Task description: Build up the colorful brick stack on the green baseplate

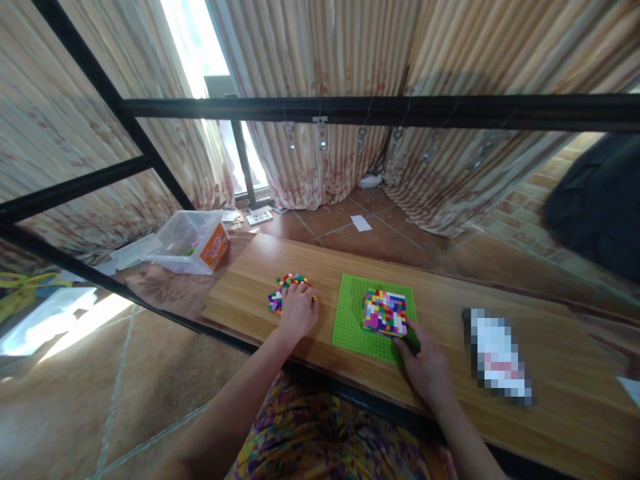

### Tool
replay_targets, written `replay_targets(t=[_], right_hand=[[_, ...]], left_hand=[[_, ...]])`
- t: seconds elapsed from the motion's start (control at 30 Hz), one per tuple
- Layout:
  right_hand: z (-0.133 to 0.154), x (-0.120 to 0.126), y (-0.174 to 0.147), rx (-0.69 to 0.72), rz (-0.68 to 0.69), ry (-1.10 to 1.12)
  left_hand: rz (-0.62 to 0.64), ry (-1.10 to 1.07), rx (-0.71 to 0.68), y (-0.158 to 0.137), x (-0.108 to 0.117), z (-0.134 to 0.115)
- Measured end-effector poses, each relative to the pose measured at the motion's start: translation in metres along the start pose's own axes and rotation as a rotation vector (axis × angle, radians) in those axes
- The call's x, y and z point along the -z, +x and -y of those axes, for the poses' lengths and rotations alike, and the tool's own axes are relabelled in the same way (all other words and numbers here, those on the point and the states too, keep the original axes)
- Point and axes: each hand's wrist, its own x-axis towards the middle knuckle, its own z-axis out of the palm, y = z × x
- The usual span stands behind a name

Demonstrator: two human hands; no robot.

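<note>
Block (385, 312): on the green plate (347, 327), just ahead and left of the right hand (424, 357). That hand is part-curled, thumb and fingers at the block's near right corner; firm grip cannot be confirmed. Left hand (299, 310): fingers bent over loose bricks (294, 279) on the bench (240, 290); cannot tell whether any is held. Judged light, stiff, smooth, liable to split at joints; best held low by opposite sides.
</note>
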Motion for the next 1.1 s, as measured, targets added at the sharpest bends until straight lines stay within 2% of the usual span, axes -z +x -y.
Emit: replay_targets(t=[0.37,0.67,0.93,1.1], right_hand=[[0.003,0.001,0.0,-0.017,0.003,0.004],[0.006,0.002,0.0,-0.005,-0.012,0.022],[0.006,0.001,0.0,-0.015,0.0,-0.018],[0.009,0.002,0.0,-0.007,-0.015,0.0]], left_hand=[[0.012,-0.034,-0.098,0.001,-0.006,-0.008],[0.036,-0.105,-0.095,0.001,-0.008,-0.012],[0.048,-0.065,-0.095,0.004,-0.007,-0.015],[0.027,-0.175,-0.163,0.006,-0.003,-0.023]])
